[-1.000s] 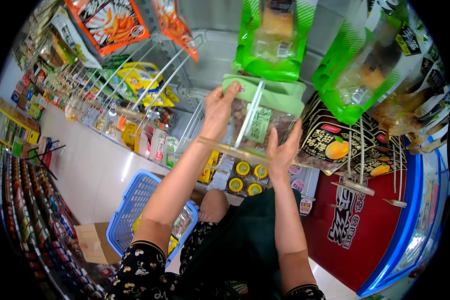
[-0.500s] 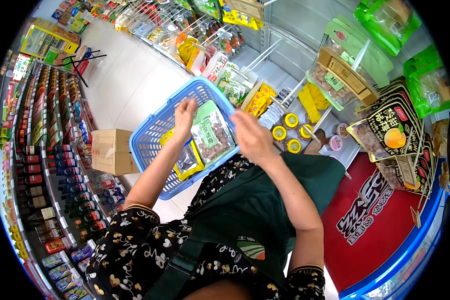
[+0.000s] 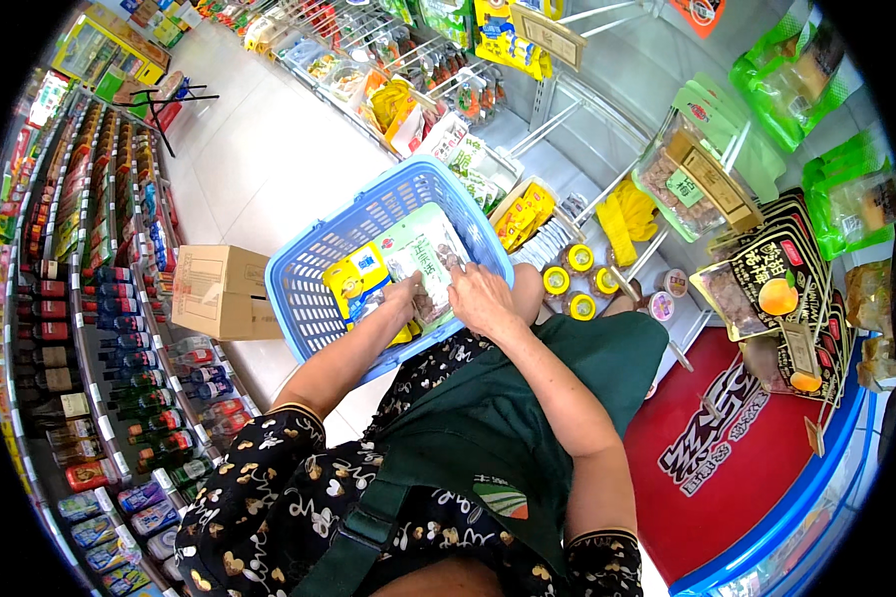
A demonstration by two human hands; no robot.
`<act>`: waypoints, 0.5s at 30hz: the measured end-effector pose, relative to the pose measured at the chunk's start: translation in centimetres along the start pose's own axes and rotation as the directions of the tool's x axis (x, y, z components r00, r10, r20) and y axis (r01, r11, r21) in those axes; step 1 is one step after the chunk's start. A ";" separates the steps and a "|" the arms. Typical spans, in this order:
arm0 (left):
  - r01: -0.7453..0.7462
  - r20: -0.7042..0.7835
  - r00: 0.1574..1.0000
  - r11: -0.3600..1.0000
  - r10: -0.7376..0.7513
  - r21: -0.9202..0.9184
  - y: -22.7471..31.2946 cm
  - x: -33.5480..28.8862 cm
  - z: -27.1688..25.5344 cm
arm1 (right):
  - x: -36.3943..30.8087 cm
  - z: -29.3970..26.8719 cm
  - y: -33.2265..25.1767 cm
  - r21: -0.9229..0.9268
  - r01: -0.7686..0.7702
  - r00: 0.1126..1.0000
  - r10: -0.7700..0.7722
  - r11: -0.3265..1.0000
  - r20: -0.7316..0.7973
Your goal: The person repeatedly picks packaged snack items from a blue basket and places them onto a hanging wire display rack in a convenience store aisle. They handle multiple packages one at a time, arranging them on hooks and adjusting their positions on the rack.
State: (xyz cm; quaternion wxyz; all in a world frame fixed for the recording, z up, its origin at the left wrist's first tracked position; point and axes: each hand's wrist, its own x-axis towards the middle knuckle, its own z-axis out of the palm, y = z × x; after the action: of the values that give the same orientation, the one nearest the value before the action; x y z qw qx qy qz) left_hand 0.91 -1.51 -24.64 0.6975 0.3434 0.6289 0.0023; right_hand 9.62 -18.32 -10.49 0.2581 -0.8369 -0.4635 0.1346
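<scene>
A blue plastic basket (image 3: 305, 261) sits in front of my lap. Inside it lie a yellow packet (image 3: 354, 282) and, to its right, a pale green snack bag (image 3: 423, 231) with a clear window showing brown pieces. My left hand (image 3: 396, 304) is at the lower left edge of the green bag, its curled fingers gripping there. My right hand (image 3: 483, 301) reaches over the basket's near right side and pinches the bag's right part. The fingertips of both hands are partly hidden against the bag.
A cardboard box (image 3: 224, 294) stands left of the basket, before shelves of bottles (image 3: 134, 358). To the right, a low rack holds yellow-lidded jars (image 3: 579, 259) and yellow packets (image 3: 524, 214). Hanging bags (image 3: 762, 284) and a red panel (image 3: 707, 497) are farther right.
Both hands have come down from above the basket onto the green bag. The yellow packet and the bag now sit slightly differently in the basket, and the view has shifted a little.
</scene>
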 end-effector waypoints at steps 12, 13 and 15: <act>-0.653 0.210 0.747 0.755 0.631 0.058 1.7 -5.1 -2.5 | -0.6 -0.2 0.3 0.162 0.111 0.969 -0.070 0.980 -0.238; -0.724 0.261 0.676 0.686 0.689 0.066 2.6 -7.5 -2.4 | -0.7 0.2 0.7 0.195 0.180 0.938 -0.108 0.964 -0.330; -0.808 0.287 0.572 0.588 0.769 0.033 4.0 -10.1 -3.1 | -0.4 -0.4 0.9 0.391 0.238 0.896 -0.046 0.889 -0.441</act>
State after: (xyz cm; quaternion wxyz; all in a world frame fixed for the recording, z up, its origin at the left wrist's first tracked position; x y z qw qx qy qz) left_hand -2.22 -1.39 -13.79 0.6638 0.6404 0.3170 0.2209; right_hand 10.21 -19.19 -10.66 0.5413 -0.7298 -0.4165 0.0317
